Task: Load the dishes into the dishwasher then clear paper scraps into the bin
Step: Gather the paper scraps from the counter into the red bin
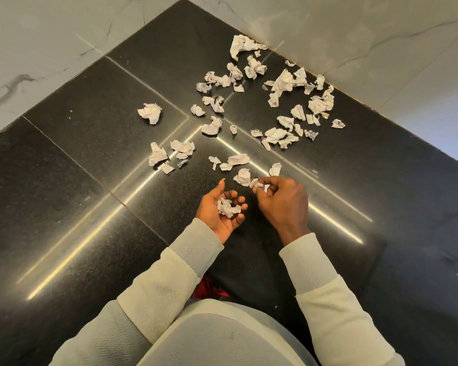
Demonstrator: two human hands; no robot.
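The left hand (217, 215) lies palm up just above the black stone surface (90, 159). Its fingers are half curled, like a shallow cup, and in the palm rests a small bundle of crumpled paper (228, 207). The fingertips bend around this bundle but do not close over it fully.

The right hand (283, 202) is just beside the left one, with its back to the camera. Its thumb and first fingers are narrow and pinch one small scrap (256, 184) at their tips; the other fingers are curled in. This scrap is at the level of the surface; whether it touches the stone, I cannot tell. Just beyond the fingertips lies another crumpled piece (243, 177), very near the pinched scrap.

Many more paper scraps (275, 101) are scattered over the black surface, farther from the hands, mostly toward the edge of white marble (381, 35). One single piece (150, 113) lies apart on the left. Both arms wear pale sleeves (169, 281).
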